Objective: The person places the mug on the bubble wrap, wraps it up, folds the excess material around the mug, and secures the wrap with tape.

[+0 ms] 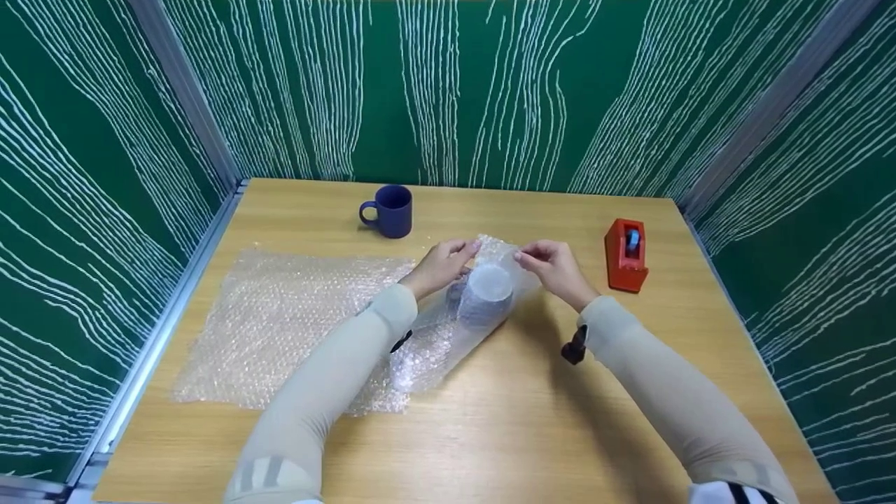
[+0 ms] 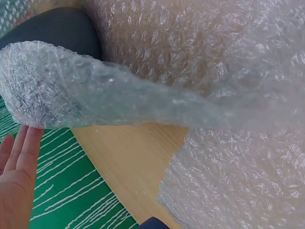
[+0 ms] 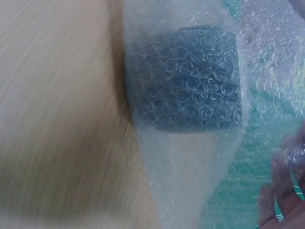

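A sheet of bubble wrap (image 1: 294,308) lies across the left and middle of the table. Its right part is folded up over a dark blue mug (image 3: 186,81), which shows through the clear layers. At the fold's far edge my left hand (image 1: 442,266) holds the wrap with its fingertips; in the left wrist view, its fingers (image 2: 24,150) reach the edge while the thumb is hidden. On the other side of the covered mug, my right hand (image 1: 555,271) pinches the wrap's edge between thumb and fingers.
Another dark blue mug (image 1: 394,211) stands upright at the back of the table (image 1: 518,441), its handle to the left. A red tape dispenser (image 1: 626,255) with a blue roll sits on the right. Green panels with white streaks (image 1: 490,105) border the table.
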The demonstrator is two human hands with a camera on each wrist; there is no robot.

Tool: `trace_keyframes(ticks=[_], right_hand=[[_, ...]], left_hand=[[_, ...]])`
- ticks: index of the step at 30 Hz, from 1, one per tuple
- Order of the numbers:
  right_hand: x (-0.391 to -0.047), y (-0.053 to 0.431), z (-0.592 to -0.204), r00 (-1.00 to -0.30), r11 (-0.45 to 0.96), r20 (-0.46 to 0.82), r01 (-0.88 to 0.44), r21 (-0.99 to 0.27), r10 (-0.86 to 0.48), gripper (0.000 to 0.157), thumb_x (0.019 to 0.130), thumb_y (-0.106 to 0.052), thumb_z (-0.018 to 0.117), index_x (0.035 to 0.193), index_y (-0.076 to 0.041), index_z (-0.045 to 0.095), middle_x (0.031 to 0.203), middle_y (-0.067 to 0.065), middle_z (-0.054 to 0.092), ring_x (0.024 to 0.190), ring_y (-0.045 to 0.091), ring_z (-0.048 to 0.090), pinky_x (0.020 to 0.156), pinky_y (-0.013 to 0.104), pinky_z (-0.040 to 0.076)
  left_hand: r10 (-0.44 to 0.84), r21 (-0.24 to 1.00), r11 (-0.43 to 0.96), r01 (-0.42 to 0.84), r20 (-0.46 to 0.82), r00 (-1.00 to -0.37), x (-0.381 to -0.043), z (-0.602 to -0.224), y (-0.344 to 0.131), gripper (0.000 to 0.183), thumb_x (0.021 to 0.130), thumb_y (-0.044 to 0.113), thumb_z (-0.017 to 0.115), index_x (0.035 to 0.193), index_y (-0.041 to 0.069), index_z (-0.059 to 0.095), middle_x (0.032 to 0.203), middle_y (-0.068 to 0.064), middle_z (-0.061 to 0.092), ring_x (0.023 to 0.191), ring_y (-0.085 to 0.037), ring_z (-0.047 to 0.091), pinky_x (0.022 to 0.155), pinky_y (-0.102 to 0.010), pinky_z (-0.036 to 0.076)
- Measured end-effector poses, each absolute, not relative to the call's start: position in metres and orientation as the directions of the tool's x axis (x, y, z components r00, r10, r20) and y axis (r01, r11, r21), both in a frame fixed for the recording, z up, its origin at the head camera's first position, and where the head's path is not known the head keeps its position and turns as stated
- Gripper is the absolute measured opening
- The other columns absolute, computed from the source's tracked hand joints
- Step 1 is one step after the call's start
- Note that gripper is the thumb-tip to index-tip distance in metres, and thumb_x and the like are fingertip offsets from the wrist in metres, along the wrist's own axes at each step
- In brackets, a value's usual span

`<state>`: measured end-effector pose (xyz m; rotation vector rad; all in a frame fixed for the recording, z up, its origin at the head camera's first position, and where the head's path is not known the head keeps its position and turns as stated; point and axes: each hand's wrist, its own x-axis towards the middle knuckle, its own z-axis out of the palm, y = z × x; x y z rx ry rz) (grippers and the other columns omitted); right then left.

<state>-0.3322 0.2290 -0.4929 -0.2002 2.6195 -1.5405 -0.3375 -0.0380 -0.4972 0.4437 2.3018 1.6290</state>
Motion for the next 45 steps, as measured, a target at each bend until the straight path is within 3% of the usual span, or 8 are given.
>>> trace_keyframes(ticks=[3,12,19,22,24,29,39,45], right_hand=[[-0.337,0.225,-0.493,-0.99,0.484,-0.015,-0.056,-0.873,-0.143,0.024,0.107,-0.026,0.072,0.118,-0.006,0.079,0.117,0.02,0.077,0.11,0.038,0.069,0.098,0.039,0.062],[-0.345,0.216,-0.496,-0.991,0.508,0.021,-0.086,-0.857,-0.132,0.023,0.105,-0.025,0.075,0.114,-0.005,0.081,0.11,0.015,0.079,0.097,0.023,0.067,0.084,0.024,0.058],[-0.346,0.209,-0.501,-0.985,0.497,0.11,-0.164,-0.852,-0.136,0.02,0.102,-0.017,0.078,0.108,0.001,0.082,0.101,0.013,0.08,0.086,0.013,0.067,0.076,0.017,0.055],[-0.345,0.208,-0.503,-0.981,0.491,0.136,-0.187,-0.851,-0.136,0.021,0.101,-0.013,0.079,0.112,0.005,0.08,0.108,0.018,0.081,0.093,0.018,0.073,0.085,0.024,0.061],[-0.342,0.207,-0.503,-0.979,0.506,0.146,-0.197,-0.84,-0.139,0.026,0.1,-0.013,0.08,0.12,0.004,0.078,0.119,0.021,0.079,0.107,0.026,0.074,0.1,0.035,0.061],[-0.33,0.207,-0.501,-0.968,0.587,0.187,-0.252,-0.769,-0.17,0.042,0.098,-0.016,0.083,0.136,-0.001,0.073,0.144,0.021,0.069,0.142,0.041,0.058,0.127,0.059,0.04],[-0.305,0.208,-0.513,-0.935,0.68,0.231,-0.354,-0.642,-0.269,0.047,0.096,-0.023,0.085,0.139,-0.01,0.073,0.151,0.012,0.066,0.148,0.039,0.049,0.134,0.065,0.019],[-0.298,0.206,-0.525,-0.903,0.642,0.261,-0.426,-0.637,-0.341,0.05,0.095,-0.021,0.087,0.14,-0.008,0.072,0.151,0.014,0.066,0.143,0.039,0.052,0.125,0.063,0.037]], left_hand=[[0.402,0.937,0.333,0.104,-0.041,-0.915,-0.338,-0.495,-0.037,0.053,0.113,0.051,0.051,0.134,0.003,0.064,0.146,-0.017,0.064,0.118,-0.033,0.075,0.103,-0.042,0.062],[0.357,0.93,0.351,0.106,-0.028,-0.934,-0.341,-0.496,-0.034,0.041,0.111,0.039,0.059,0.133,0.005,0.059,0.137,-0.017,0.064,0.101,-0.019,0.065,0.087,-0.033,0.063],[0.361,0.891,0.407,0.199,0.043,-0.932,-0.341,-0.498,-0.034,0.021,0.114,0.023,0.051,0.119,0.004,0.056,0.127,-0.017,0.064,0.114,-0.024,0.06,0.102,-0.039,0.054],[0.361,0.877,0.422,0.23,0.071,-0.93,-0.341,-0.5,-0.035,0.015,0.114,0.019,0.048,0.113,0.005,0.053,0.119,-0.015,0.065,0.111,-0.025,0.059,0.104,-0.041,0.05],[0.36,0.876,0.424,0.232,0.073,-0.93,-0.341,-0.502,-0.035,0.013,0.114,0.018,0.046,0.109,0.007,0.051,0.113,-0.012,0.063,0.107,-0.024,0.058,0.103,-0.041,0.05],[0.336,0.873,0.434,0.222,0.072,-0.939,-0.342,-0.505,-0.037,0.013,0.114,0.015,0.042,0.103,0.01,0.046,0.101,-0.005,0.053,0.104,-0.025,0.055,0.1,-0.04,0.048],[0.296,0.895,0.421,0.149,0.02,-0.955,-0.342,-0.509,-0.038,0.014,0.114,0.018,0.041,0.107,0.008,0.049,0.1,-0.004,0.051,0.103,-0.024,0.055,0.101,-0.04,0.048],[0.293,0.913,0.396,0.1,-0.023,-0.956,-0.342,-0.512,-0.037,0.013,0.115,0.018,0.039,0.108,0.009,0.045,0.102,-0.005,0.049,0.106,-0.025,0.053,0.103,-0.041,0.046]])
